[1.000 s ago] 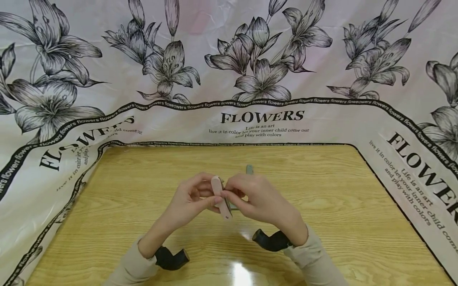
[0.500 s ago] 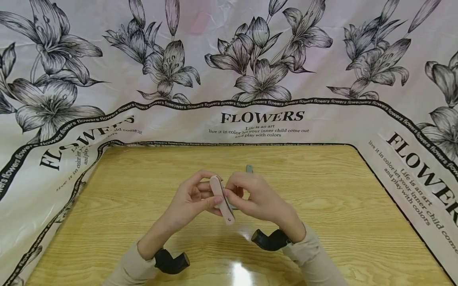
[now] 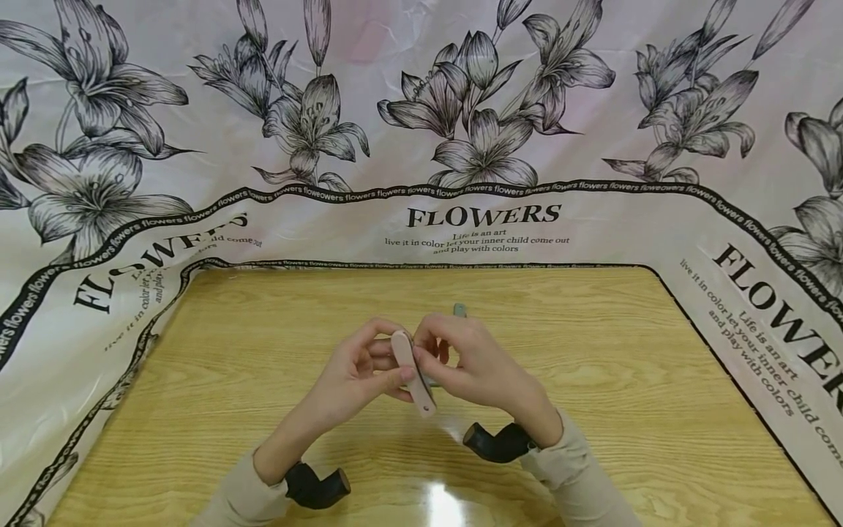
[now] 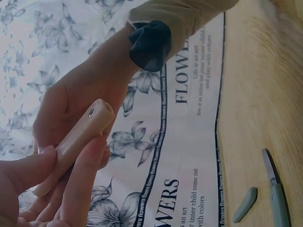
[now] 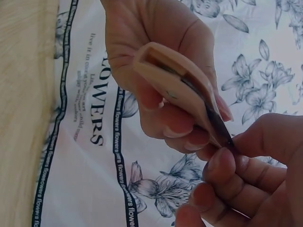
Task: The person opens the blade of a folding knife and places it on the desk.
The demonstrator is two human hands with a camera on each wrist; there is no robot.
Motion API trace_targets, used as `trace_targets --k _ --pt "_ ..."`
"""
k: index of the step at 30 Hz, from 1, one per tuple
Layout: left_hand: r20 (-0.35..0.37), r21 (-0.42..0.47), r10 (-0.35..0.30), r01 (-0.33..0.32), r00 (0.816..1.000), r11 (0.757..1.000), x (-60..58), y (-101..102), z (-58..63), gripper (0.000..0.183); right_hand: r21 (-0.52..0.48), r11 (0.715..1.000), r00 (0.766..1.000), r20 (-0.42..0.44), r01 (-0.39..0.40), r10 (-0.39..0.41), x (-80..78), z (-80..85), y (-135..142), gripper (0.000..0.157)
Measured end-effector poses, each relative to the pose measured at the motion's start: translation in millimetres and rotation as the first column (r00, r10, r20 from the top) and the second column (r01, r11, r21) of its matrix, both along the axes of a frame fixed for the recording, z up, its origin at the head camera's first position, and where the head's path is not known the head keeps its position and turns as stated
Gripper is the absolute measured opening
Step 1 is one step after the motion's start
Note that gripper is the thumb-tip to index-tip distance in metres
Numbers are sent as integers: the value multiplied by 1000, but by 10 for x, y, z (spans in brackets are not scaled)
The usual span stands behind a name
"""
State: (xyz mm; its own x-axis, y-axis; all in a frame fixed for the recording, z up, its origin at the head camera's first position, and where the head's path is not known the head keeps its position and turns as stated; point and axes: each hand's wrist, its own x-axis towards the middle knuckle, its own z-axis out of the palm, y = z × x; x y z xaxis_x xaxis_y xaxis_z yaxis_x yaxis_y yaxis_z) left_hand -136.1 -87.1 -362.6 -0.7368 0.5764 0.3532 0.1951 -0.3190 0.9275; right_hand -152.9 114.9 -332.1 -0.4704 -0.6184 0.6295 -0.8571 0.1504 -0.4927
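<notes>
Currently grips a pink handle (image 3: 418, 391) in the left hand (image 3: 349, 373), pressing the thumb onto its upward face and curling the fingers around behind. Pinches at its edge with the right hand (image 3: 477, 359), thumb against forefinger, right at the end of a dark strip (image 5: 218, 123) seated along an open slot (image 5: 163, 61) in the handle. Cannot tell whether gripping the strip alone or the rim too. Holds the handle up over the desk (image 3: 658, 410), between both hands and slanted in the head view, far end toward the left and near end, with a small round hole (image 3: 425, 408), toward the body. On the desk below, in the left wrist view: a green-handled knife (image 4: 280, 205) with an exposed metal blade (image 4: 270, 165), and just beside it, apart, a short green piece (image 4: 245, 205). In the head view: only bits of both around the right hand, too little to tell one from the other. Around the desk's far and side edges: white flower-print cloth (image 3: 356, 227), lettered FLOWERS and edged in black. At each wrist, by the cuff of a pale sleeve (image 3: 245, 487): a bent black fitting (image 3: 498, 443).
</notes>
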Motion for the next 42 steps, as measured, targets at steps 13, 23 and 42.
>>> trace_targets --k 13,23,42 --pt "53 -12 73 -72 996 997 20 -32 2 30 -31 998 999 3 53 -53 -31 -4 54 15" --pt "19 -11 13 -13 1000 1000 39 11 -20 31 16 987 987 7 163 -163 -14 -2 31 12" --pt "24 -27 22 -22 999 999 24 29 -48 31 -24 996 995 48 89 -88 -71 -60 22 15"
